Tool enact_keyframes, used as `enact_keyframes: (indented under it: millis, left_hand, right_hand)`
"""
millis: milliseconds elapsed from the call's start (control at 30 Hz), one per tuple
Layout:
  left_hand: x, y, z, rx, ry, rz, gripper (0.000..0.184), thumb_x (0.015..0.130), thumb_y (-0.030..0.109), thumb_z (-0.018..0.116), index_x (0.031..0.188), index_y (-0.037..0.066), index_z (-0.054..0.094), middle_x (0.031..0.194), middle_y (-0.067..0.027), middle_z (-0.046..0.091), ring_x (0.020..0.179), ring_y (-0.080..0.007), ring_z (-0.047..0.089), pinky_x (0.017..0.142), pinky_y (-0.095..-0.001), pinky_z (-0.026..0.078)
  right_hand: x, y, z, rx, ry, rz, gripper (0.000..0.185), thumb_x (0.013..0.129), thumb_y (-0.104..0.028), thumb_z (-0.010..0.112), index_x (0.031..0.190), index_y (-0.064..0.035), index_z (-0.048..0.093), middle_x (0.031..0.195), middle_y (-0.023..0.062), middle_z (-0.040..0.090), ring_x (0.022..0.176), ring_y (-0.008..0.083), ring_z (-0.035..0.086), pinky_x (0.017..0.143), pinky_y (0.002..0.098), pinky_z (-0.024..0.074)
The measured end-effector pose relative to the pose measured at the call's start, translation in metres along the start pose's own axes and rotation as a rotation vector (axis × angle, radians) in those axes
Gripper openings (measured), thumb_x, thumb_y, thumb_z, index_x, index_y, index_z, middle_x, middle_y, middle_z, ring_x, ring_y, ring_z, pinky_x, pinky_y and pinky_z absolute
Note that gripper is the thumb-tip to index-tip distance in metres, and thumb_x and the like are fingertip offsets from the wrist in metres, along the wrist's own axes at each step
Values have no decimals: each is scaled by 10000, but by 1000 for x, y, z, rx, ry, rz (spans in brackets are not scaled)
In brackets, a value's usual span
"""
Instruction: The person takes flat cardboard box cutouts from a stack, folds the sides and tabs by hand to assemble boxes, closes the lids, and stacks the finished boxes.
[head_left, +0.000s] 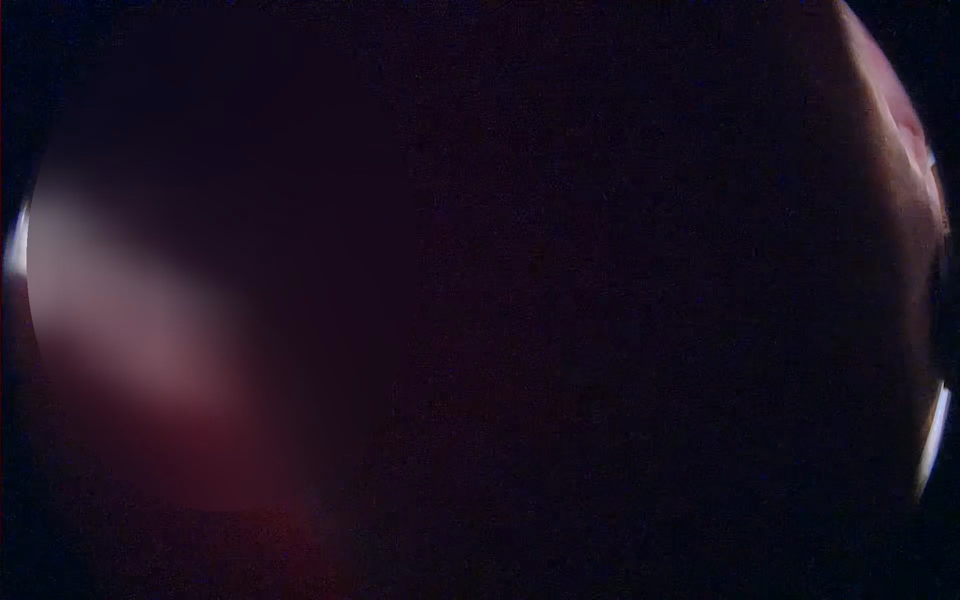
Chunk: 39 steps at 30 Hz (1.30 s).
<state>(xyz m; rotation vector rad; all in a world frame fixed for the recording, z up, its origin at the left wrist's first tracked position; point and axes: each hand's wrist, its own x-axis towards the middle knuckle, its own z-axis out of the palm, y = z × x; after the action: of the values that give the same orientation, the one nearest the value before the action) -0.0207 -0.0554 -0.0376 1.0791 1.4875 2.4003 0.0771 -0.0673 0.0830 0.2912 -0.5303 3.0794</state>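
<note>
Nearly the whole view is dark, with something very close in front of the camera. A narrow skin-coloured strip [895, 95] runs down the upper right edge; it may be part of a hand, but I cannot tell which one. No fingers can be made out, and no held object shows. A blurred pinkish-grey and red patch [150, 310] lies at the left, too smeared to identify.
A small bright white spot [17, 245] shows at the far left edge. Another thin bright sliver [934, 440] is at the lower right edge. The surroundings are hidden in the dark.
</note>
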Motion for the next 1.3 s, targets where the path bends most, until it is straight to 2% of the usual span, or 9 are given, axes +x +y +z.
enact_keyframes:
  millis: [633, 933, 1000, 1033, 1067, 1167, 1233, 1267, 1300]
  left_hand:
    - [5, -14, 23, -118, -57, 28, 688, 1010, 396, 435, 1491, -35, 198, 1509, -240, 355, 1374, -337, 376, 1117, -445, 326]
    - [2, -23, 57, -421, -178, 156, 627, 1037, 350, 418, 1482, -53, 236, 1497, -239, 380, 1364, -328, 395, 1111, -432, 353]
    - [-5, -16, 68, -406, -163, 175, 613, 1043, 340, 414, 1480, -57, 245, 1495, -239, 385, 1361, -325, 399, 1109, -429, 359]
    - [-11, -7, 75, -161, -24, 90, 621, 1042, 343, 421, 1488, -47, 238, 1543, -223, 333, 1424, -315, 317, 1179, -450, 235]
    - [-18, -6, 78, -168, -33, 85, 621, 1042, 343, 421, 1488, -47, 238, 1543, -223, 333, 1424, -315, 317, 1179, -450, 235]
    - [-37, -9, 89, 34, 13, 202, 891, 906, 480, 558, 1503, -18, 123, 1554, -255, 251, 1429, -356, 276, 1161, -499, 205]
    - [-73, -28, 119, 174, 53, 291, 1083, 816, 571, 649, 1512, 1, 47, 1562, -276, 196, 1433, -383, 248, 1149, -532, 184]
    - [-102, -11, 128, 247, 77, 337, 1181, 771, 617, 695, 1517, 11, 8, 1566, -287, 168, 1435, -397, 235, 1143, -548, 174]
    - [-103, -18, 125, 327, 26, 370, 1268, 710, 572, 773, 1512, 11, -33, 1561, -309, 135, 1443, -413, 193, 1141, -558, 163]
  right_hand:
    - [1, -18, -8, 2, -10, -90, 733, 1040, -516, 240, 1559, -9, 134, 1542, 419, 45, 1483, 472, 103, 1213, 534, 123]
    - [-25, -48, -3, -67, 0, -284, 726, 1041, -510, 242, 1558, -10, 139, 1544, 415, 49, 1484, 470, 102, 1214, 531, 121]
    - [-37, -57, 2, -86, 18, -351, 725, 1041, -508, 242, 1558, -10, 140, 1545, 415, 49, 1484, 469, 102, 1214, 530, 120]
    - [-44, -61, 6, -100, 25, -390, 724, 1041, -508, 243, 1558, -11, 141, 1545, 414, 50, 1485, 469, 102, 1214, 530, 120]
    - [-52, -67, 10, -122, 33, -439, 724, 1041, -507, 243, 1558, -11, 141, 1545, 414, 50, 1485, 468, 102, 1214, 530, 120]
    - [-88, -88, 30, -252, 41, -675, 722, 1042, -505, 244, 1558, -11, 143, 1546, 413, 51, 1485, 467, 101, 1214, 529, 119]
    - [-142, -98, 35, -354, 37, -877, 720, 1042, -503, 244, 1558, -11, 144, 1547, 412, 52, 1486, 467, 101, 1214, 528, 119]
    - [-176, -97, 44, -412, 49, -996, 720, 1042, -502, 244, 1558, -11, 145, 1547, 412, 52, 1486, 466, 101, 1214, 528, 119]
    - [-184, -102, 35, -457, 65, -1082, 719, 1042, -502, 245, 1558, -11, 145, 1547, 412, 53, 1486, 466, 101, 1214, 527, 118]
